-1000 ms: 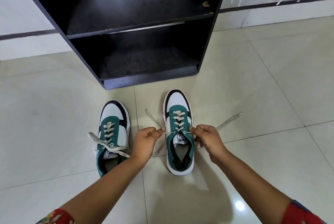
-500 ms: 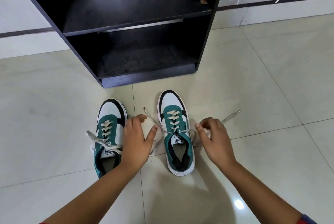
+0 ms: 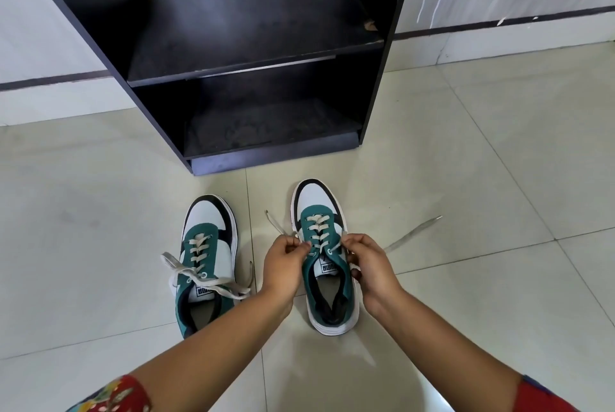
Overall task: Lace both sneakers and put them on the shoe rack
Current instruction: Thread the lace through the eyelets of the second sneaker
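Observation:
Two green, white and black sneakers stand side by side on the tiled floor, toes toward the black shoe rack (image 3: 259,69). The left sneaker (image 3: 208,255) is laced, and its loose cream lace ends lie across its tongue. My left hand (image 3: 283,265) and my right hand (image 3: 369,265) sit on either side of the right sneaker (image 3: 327,278), each pinching its cream lace (image 3: 317,233) near the top eyelets. One free lace end (image 3: 411,233) trails right over the floor; the other sticks out up-left past my left hand.
The rack has two open shelves, both bare, and stands against a white wall with a dark stripe. Pale floor tiles (image 3: 499,178) spread to the right and left of the shoes.
Half a second ago my hands were spread open beside the right sneaker. Now both have closed on its lace at the top eyelets. The camera has tilted, showing more of the rack.

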### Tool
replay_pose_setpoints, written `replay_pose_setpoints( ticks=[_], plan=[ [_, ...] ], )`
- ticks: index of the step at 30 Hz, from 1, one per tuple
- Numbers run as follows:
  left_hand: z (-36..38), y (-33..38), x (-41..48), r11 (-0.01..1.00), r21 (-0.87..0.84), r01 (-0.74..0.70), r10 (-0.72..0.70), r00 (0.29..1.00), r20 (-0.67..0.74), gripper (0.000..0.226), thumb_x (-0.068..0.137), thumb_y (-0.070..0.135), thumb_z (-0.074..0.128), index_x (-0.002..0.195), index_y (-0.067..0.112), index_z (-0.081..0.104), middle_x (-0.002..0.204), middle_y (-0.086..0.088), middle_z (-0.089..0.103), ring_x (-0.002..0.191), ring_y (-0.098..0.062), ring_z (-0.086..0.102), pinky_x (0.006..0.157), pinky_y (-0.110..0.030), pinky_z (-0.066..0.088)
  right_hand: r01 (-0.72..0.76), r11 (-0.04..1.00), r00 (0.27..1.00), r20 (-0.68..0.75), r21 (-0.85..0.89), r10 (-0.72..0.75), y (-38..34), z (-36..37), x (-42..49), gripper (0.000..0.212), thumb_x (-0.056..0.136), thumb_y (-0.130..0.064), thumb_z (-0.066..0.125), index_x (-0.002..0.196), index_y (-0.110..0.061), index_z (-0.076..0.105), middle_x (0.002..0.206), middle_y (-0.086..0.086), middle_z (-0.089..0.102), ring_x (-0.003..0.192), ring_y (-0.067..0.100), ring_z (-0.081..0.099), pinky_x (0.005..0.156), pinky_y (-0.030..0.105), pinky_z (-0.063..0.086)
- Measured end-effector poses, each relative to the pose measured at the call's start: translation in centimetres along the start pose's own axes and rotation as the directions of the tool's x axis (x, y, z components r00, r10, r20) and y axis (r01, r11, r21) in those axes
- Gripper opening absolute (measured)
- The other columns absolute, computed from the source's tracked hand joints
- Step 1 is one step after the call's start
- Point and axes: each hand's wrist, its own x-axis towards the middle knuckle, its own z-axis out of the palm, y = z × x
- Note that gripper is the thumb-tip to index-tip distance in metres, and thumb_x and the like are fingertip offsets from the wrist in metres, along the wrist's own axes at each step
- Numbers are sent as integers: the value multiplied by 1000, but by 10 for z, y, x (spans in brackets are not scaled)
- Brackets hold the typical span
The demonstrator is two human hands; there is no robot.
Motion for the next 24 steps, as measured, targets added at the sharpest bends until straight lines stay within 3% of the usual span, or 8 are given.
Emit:
replay_pose_setpoints(
  ticks=[3,7,10,15,17,19,21,24],
  plan=[
    [-3,-1,-1,989,-147,-28,29,1000,6,10,91,9,52,81,7,54,68,-5,52,53,-12,40,39,-9,34,23,999,999,22,46,-24,4,-6,1,22,88,-4,46,73,-20,51,79,-3,68,60,10,47,57,27,32],
    [-9,-3,0,964,-259,-60,71,997,34,12,91,14,54,89,11,65,69,4,69,48,-4,47,42,-10,36,-37,999,995,90,16,35,10,-7,7,18,90,-13,49,82,-19,64,59,-10,63,57,8,42,60,27,32],
    [-11,-6,1,970,-234,-69,83,995,48,17,92,11,52,87,11,68,58,7,64,46,0,47,45,-10,37,-61,998,991,123,-5,61,10,-7,9,23,93,-16,47,83,-16,68,53,-11,53,53,6,40,59,23,32],
    [-17,-14,10,972,-234,-15,26,999,42,28,94,5,46,75,10,66,56,2,52,38,-1,39,42,-13,34,-137,977,990,41,161,132,12,-10,13,30,95,-7,39,75,-12,61,45,-9,49,51,8,36,52,19,32],
    [-19,-14,11,979,-203,-9,31,994,102,27,94,6,46,76,9,65,55,2,57,42,-5,43,47,-16,36,-113,989,993,53,99,108,11,-9,12,30,94,-10,39,74,-14,61,46,-10,48,53,9,35,54,22,29],
    [-22,-8,8,981,-146,-126,149,975,162,26,94,7,45,76,11,63,62,5,67,54,-7,55,58,-20,43,-32,996,994,103,-88,41,3,-8,8,30,95,-18,40,76,-15,62,50,-10,47,54,9,39,56,24,31],
    [-26,4,1,938,-104,-329,345,904,252,29,95,7,44,78,18,63,85,7,74,78,-2,64,73,-15,46,137,952,978,189,-275,-86,-8,-5,4,31,97,-24,40,80,-15,65,57,-7,48,54,5,44,58,20,37],
    [-31,20,-4,781,8,-624,550,694,464,24,95,7,45,91,18,66,123,1,63,116,-2,54,94,-12,40,500,693,859,402,-520,-318,-25,3,-6,28,95,-21,45,71,-28,59,64,-8,54,63,5,50,66,25,41]
  ],
)
